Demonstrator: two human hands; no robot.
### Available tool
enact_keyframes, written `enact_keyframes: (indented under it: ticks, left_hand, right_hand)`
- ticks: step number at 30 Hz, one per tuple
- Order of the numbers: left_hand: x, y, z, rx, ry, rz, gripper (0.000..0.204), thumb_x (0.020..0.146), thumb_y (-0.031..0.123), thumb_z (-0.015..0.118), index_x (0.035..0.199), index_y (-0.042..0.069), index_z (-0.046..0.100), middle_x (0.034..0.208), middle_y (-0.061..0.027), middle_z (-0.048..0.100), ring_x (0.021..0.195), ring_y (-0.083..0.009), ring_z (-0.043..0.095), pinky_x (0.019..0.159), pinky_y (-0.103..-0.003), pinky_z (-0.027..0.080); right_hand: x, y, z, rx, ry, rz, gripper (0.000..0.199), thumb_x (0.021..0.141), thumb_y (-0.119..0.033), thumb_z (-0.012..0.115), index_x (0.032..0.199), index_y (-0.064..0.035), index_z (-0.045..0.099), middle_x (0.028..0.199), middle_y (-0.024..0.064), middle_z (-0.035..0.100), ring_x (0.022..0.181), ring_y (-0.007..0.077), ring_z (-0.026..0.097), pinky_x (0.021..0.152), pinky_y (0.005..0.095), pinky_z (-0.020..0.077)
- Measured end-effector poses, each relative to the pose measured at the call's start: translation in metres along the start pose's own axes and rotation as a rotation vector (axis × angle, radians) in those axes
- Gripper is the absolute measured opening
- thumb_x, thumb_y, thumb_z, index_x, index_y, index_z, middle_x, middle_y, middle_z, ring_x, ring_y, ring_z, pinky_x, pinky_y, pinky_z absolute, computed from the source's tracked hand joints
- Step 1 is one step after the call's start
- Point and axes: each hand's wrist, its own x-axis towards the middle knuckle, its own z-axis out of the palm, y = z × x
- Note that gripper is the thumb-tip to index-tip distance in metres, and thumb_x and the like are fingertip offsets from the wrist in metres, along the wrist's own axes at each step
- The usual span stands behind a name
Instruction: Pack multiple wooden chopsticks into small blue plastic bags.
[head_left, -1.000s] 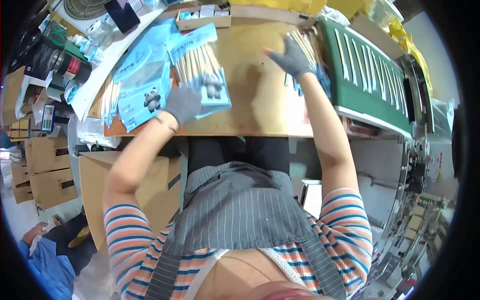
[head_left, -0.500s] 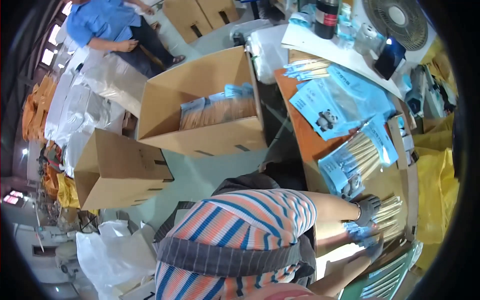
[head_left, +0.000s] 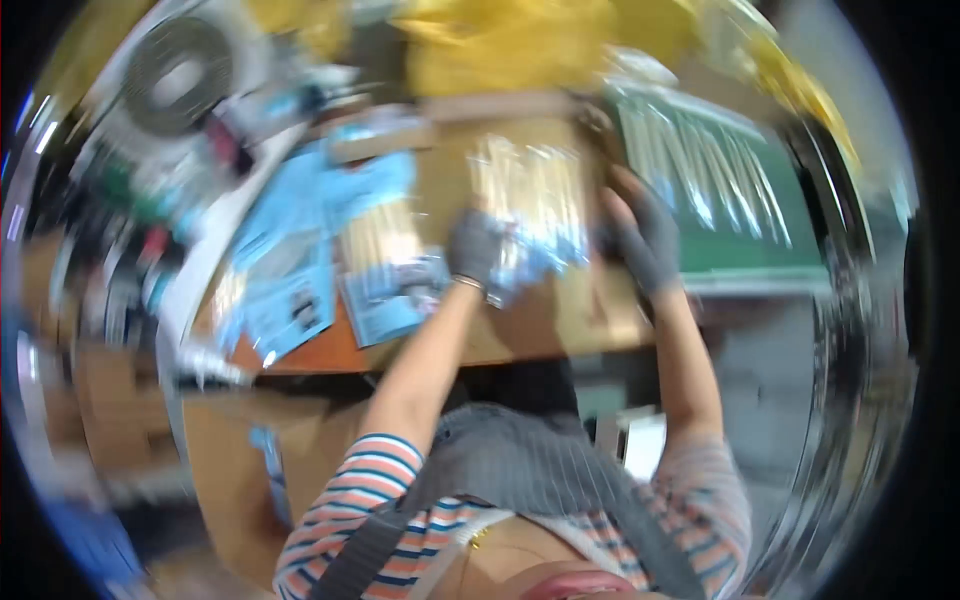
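The picture is blurred by motion. My left hand [head_left: 476, 248], in a grey glove, grips the lower left of a clear packet of pale wooden sticks [head_left: 535, 205] with a blue card end, lying on the brown table [head_left: 560, 320]. In a matching grey glove, my right hand [head_left: 645, 235] rests at the packet's right edge; whether it grips it I cannot tell. Another packet of sticks with a blue label [head_left: 385, 265] lies just left of my left hand.
Several blue packets [head_left: 300, 270] spread over the table's left side. A green board with pale sticks [head_left: 720, 190] stands to the right. Yellow bags [head_left: 520, 45] lie at the back, a round fan [head_left: 175, 80] back left, a cardboard box [head_left: 240, 460] beside my left leg.
The view swung from the boxes on the floor back to the table. Both gloved hands now sit on one packet of sticks at the table's middle.
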Motion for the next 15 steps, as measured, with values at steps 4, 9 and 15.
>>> enact_keyframes:
  ticks: [4,9,15]
  left_hand:
    - [-0.006,-0.018,0.019,0.185,0.179,0.413,0.066,0.08,0.042,0.064,0.128,0.001,0.046,0.121,-0.0185,0.054,0.115,-0.0344,0.049,0.096,-0.044,0.036]
    - [-0.008,-0.009,0.021,0.19,0.102,0.357,0.069,0.08,0.044,0.063,0.132,0.003,0.044,0.13,-0.0203,0.049,0.122,-0.0355,0.044,0.103,-0.044,0.031]
    - [-0.024,-0.003,0.002,0.163,0.068,0.226,0.076,0.072,0.046,0.069,0.133,0.008,0.043,0.129,-0.0132,0.049,0.12,-0.0295,0.044,0.102,-0.042,0.032]
  right_hand:
    - [0.016,0.043,-0.059,-0.4,0.131,-0.12,0.045,0.09,-0.038,0.054,0.118,-0.0025,0.054,0.113,0.0216,0.057,0.108,0.0381,0.053,0.09,0.0393,0.0433]
    - [0.041,0.189,-0.154,-0.902,0.317,0.391,0.062,0.08,-0.054,0.059,0.119,-0.006,0.057,0.119,0.0202,0.057,0.109,0.0376,0.054,0.093,0.0406,0.0427]
    - [-0.053,0.334,-0.218,-0.962,-0.045,0.11,0.059,0.081,-0.036,0.059,0.135,-0.0161,0.043,0.132,0.0235,0.047,0.122,0.0366,0.045,0.101,0.0406,0.0383]
